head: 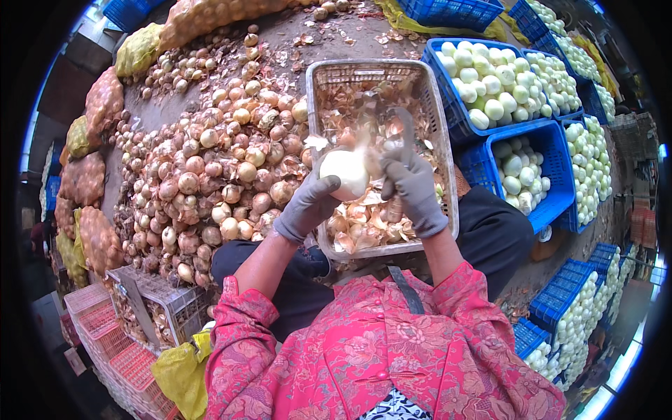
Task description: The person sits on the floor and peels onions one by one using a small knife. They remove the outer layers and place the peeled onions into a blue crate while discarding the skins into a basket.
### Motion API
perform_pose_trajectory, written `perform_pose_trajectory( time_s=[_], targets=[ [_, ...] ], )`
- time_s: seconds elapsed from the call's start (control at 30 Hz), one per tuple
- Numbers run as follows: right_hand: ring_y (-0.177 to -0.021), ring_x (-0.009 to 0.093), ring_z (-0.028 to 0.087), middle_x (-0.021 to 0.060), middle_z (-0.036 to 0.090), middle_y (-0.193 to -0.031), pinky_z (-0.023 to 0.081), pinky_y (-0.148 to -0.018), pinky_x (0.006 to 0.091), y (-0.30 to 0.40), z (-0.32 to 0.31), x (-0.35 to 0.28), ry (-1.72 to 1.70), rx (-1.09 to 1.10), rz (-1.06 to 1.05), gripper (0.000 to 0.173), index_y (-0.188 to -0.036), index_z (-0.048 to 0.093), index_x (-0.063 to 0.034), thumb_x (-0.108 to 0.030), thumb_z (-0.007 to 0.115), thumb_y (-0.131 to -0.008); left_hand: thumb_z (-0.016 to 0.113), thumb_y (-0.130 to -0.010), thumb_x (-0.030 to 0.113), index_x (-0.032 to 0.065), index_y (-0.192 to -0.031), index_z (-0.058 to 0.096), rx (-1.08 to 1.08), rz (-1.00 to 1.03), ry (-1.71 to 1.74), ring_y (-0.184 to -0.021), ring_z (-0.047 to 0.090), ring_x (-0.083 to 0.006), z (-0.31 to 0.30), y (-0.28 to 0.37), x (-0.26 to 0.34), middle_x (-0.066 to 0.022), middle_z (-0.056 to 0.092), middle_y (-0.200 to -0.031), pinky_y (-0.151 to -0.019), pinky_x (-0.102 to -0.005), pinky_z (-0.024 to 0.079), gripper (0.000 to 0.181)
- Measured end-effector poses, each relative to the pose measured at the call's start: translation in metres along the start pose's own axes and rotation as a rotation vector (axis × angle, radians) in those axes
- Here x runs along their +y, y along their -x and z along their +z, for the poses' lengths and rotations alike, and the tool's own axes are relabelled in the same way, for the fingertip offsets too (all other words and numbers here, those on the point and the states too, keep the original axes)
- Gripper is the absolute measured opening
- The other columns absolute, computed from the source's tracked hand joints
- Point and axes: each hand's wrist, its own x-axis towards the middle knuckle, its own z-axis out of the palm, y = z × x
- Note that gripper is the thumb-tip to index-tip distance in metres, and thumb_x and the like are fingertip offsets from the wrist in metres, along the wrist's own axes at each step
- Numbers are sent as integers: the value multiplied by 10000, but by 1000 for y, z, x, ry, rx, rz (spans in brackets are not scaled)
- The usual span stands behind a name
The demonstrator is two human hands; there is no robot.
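Note:
My left hand point(310, 202), in a grey glove, holds a peeled white onion point(344, 173) over the pale plastic crate point(382, 62). My right hand point(412, 184), also gloved, grips a knife point(405, 128) whose curved blade points away from me and is blurred. Right beside the onion, on its right side, a blurred strip of skin point(365, 139) hangs in the air. Loose brown onion skins point(362, 226) fill much of the crate below both hands.
A broad heap of unpeeled onions point(194, 184) covers the floor to the left. At the right stand a blue crate point(556, 173) partly filled with peeled onions and a fuller blue crate point(433, 89). Mesh sacks point(84, 178) line the far left, with stacked pink crates point(123, 362) nearer.

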Motion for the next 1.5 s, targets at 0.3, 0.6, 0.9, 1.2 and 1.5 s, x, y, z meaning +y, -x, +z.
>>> perform_pose_trajectory(
  time_s=[0.3, 0.6, 0.9, 1.2, 1.5],
  targets=[
    [-461, 99, 562, 55, 617, -718, 450, -435, 235, -1, -56, 46, 383, 123, 50, 298, -1085, 587, 82, -138, 637, -889, 775, -713, 218, 47, -1469, 298, -76, -3, -39, -1200, 535, -235, -4, -1, 7, -113, 513, -1304, -1016, -372, 448, 910],
    [-486, 75, 541, 26, 597, -678, 442, -461, 218, 10, -9, 5, -102, -113, 101, 224, -978, 595, 16, -166, 666, -869, 801, -685, 177, 38, -1476, 297, -116, -72, -204, -1229, 528, -241, -1, -3, 8, -114, 499, -1342, -1031, -365, 439, 948],
    [-488, 80, 541, 12, 572, -636, 447, -459, 222, 7, -7, 4, -41, -125, 132, 147, -891, 607, -2, -149, 616, -895, 814, -699, 266, 0, -1437, 332, -40, -146, -99, -1179, 561, -228, -9, 0, 1, -121, 540, -1291, -1017, -341, 442, 921],
    [-750, 287, 674, 156, 675, -896, 538, -676, 374, 3, -67, 56, 1068, 57, -400, 313, -1139, 609, -34, -123, 618, -839, 824, -640, 158, 30, -1406, 406, 13, -50, -388, -1156, 566, -203, -7, 1, 12, -114, 555, -1272, -990, -309, 454, 882],
    [-764, 317, 660, 158, 652, -905, 525, -665, 381, 40, -15, 20, 777, -97, -320, 265, -1104, 611, -61, -94, 616, -841, 721, -785, 294, -3, -1417, 342, 60, 100, -183, -1171, 551, -229, -9, -4, 10, -125, 544, -1251, -1023, -354, 430, 794]
  ],
)
